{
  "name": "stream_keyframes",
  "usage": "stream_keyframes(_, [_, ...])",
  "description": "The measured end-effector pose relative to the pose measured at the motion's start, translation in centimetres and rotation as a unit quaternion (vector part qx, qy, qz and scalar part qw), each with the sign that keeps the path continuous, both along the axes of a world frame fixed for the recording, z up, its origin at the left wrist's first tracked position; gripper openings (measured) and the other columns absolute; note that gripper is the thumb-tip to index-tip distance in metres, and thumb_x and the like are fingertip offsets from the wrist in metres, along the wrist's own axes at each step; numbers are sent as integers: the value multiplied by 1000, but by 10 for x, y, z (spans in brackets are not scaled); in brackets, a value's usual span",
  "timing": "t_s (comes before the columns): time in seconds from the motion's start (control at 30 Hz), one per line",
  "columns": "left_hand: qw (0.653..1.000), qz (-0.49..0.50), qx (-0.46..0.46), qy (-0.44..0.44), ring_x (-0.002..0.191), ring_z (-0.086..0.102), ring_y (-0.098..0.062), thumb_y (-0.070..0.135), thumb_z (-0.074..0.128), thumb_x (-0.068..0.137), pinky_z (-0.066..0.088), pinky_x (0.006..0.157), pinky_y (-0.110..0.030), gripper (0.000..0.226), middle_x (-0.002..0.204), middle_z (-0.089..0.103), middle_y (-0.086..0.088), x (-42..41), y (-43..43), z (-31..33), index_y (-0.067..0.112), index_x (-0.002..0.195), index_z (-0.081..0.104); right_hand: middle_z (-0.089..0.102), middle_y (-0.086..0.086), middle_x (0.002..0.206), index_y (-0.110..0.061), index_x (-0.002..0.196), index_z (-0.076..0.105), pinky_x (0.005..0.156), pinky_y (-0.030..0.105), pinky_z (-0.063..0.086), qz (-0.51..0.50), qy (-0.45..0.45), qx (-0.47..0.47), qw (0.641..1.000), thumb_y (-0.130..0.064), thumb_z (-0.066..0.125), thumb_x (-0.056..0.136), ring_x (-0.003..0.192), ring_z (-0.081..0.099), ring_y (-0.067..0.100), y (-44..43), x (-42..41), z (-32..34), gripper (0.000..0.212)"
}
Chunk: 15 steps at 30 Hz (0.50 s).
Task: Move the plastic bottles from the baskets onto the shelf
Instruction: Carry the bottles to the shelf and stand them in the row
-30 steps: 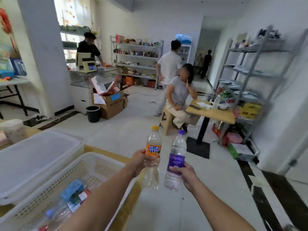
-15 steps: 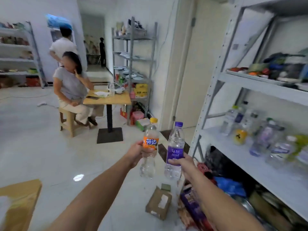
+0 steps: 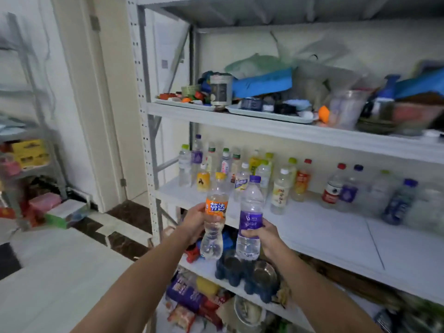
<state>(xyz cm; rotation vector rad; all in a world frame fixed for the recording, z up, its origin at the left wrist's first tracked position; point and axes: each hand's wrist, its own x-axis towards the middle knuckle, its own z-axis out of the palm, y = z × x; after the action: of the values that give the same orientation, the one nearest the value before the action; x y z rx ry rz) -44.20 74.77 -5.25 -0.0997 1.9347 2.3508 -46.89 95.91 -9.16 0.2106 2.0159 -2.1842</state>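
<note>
My left hand (image 3: 195,221) grips a clear bottle with an orange label and yellow cap (image 3: 214,217), held upright. My right hand (image 3: 263,234) grips a clear bottle with a purple label and purple cap (image 3: 249,218), also upright, right beside the first. Both bottles hover just in front of the white shelf board (image 3: 312,231), near its front left part. Several plastic bottles (image 3: 281,188) stand on that board, along its back and to the right. The baskets are out of view.
The grey metal rack's upright post (image 3: 146,140) rises left of my hands. The board above (image 3: 276,126) carries trays, cups and bags. Lower shelves hold snack packs (image 3: 185,294) and dark cups (image 3: 230,267). A door frame and a second rack (image 3: 28,150) stand to the left.
My view has swung right from the room toward the rack, which is now close and straight ahead. Both hands still hold their bottles, now level with the bottle shelf.
</note>
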Motion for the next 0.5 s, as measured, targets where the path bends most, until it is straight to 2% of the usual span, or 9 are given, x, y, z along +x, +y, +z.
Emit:
stream_keyframes(0.07, [999,-36,-4,5,80,68,-25,-19,61,73,57,67,-31,40,90,70,-14,-22,27,1,0,109,61,73,7,87,-12,95,65,62,30,54,-41,-7,-2,999,13,84,52,79,70,26,29,-4,-1,53])
stream_keyframes(0.13, [997,-74,-12,13,90,65,-31,-17,63,73,54,87,-43,44,97,68,-18,-43,51,-1,-3,115,60,73,8,93,-13,99,64,67,34,56,-78,-13,-8,997,11,85,51,86,70,28,54,-10,-4,57])
stream_keyframes(0.2, [995,-100,-12,15,96,63,-32,-17,64,73,48,96,-47,46,101,68,-19,-62,72,-5,-2,116,60,72,9,96,-13,102,64,70,35,56,-109,-16,-11,994,9,86,51,90,69,29,74,-15,-8,59])
stream_keyframes(0.3, [991,-133,-21,7,95,63,-30,-16,67,71,48,93,-44,47,99,70,-14,-90,99,-16,2,114,62,71,10,99,-12,104,63,71,36,55,-159,-20,-16,987,10,85,53,91,68,29,98,-20,-16,60])
stream_keyframes(0.4, [984,-175,-19,2,95,62,-29,-15,68,72,49,89,-42,51,103,68,-16,-115,125,-26,0,120,60,71,14,103,-8,111,62,79,41,55,-198,-20,-24,980,11,83,54,95,67,33,119,-25,-25,64])
stream_keyframes(0.5, [979,-203,-17,4,102,62,-30,-15,69,72,48,94,-44,53,111,67,-18,-133,151,-27,1,122,58,70,16,106,-7,114,62,91,49,53,-229,-16,-26,973,12,82,55,99,66,36,137,-27,-31,65])
